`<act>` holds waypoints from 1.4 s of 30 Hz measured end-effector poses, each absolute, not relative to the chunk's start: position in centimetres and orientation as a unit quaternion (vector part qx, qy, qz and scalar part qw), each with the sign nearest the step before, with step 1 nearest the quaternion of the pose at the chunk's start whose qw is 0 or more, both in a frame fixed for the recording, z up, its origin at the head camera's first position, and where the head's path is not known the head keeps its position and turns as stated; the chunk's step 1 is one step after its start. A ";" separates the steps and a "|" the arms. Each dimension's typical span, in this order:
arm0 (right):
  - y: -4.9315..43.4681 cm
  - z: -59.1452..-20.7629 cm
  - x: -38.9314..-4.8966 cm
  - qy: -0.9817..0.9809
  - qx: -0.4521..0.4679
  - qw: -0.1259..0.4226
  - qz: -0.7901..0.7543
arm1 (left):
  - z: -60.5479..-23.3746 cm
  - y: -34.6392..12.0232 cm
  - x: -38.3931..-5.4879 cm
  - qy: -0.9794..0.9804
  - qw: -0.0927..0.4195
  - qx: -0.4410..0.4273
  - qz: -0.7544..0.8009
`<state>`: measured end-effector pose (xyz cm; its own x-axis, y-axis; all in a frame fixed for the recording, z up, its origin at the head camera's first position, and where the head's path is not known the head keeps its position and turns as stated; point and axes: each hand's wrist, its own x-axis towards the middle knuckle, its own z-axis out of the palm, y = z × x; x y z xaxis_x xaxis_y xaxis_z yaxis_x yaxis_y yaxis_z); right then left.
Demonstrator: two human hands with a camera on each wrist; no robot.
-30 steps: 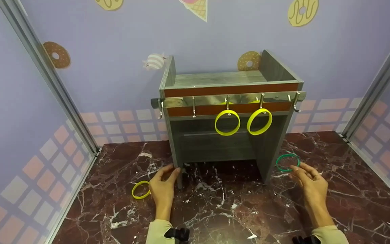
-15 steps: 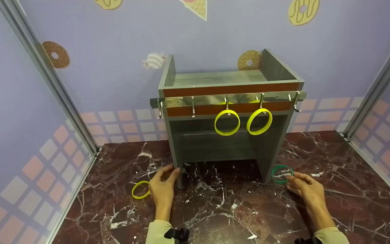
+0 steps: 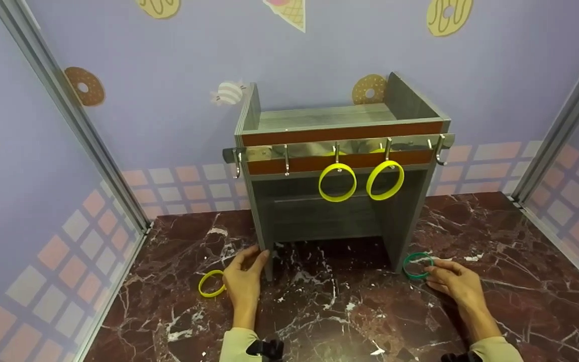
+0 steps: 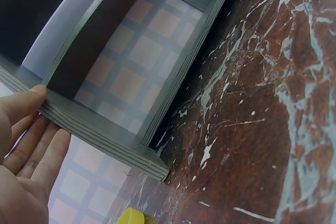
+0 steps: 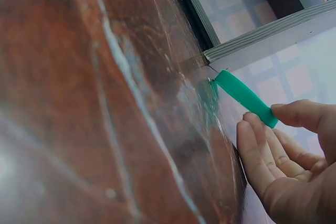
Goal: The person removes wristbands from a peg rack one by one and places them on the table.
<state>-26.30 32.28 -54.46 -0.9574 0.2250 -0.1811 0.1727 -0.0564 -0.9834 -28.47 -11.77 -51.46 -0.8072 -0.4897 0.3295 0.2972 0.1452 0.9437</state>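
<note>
My right hand (image 3: 455,284) pinches a thin green ring (image 5: 245,97) between thumb and fingers, low beside the cabinet's right side panel. In the right wrist view the ring is held edge-on close to the marble surface. My left hand (image 3: 243,281) grips the front edge of the grey wooden cabinet's left side panel (image 4: 105,142), thumb on one side and fingers on the other. Just left of that hand lies a yellow ring (image 3: 201,286), partly hidden behind it. Two more yellow rings, one left (image 3: 337,199) and one right (image 3: 382,198), hang from hooks on the cabinet's front.
A metal hook rail (image 3: 314,148) runs across the cabinet's front, with hooks at both ends and a bare one left of the rings. Dark red marble tabletop (image 3: 329,322) spreads around the cabinet. Lilac patterned walls (image 3: 169,100) stand behind and at both sides.
My right hand has brought the green ring down and slightly left, nearer the foot of the cabinet's right panel. The left hand keeps its grip on the left panel.
</note>
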 end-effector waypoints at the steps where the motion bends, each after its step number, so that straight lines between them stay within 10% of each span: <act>1: 32.3 -54.5 -26.3 -0.687 -0.146 0.019 0.712 | -51.5 -11.7 -28.4 -0.694 0.304 0.072 -0.649; 42: 31.5 -51.3 -25.6 -0.760 -0.087 0.085 0.639 | -51.5 -11.7 -28.2 -0.702 0.308 0.066 -0.638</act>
<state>-25.57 31.54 -51.29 -0.9703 0.2411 0.0173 0.0242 0.1681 -0.9855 -28.24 -11.68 -51.49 -0.8009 -0.4870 0.3484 0.3002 0.1768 0.9373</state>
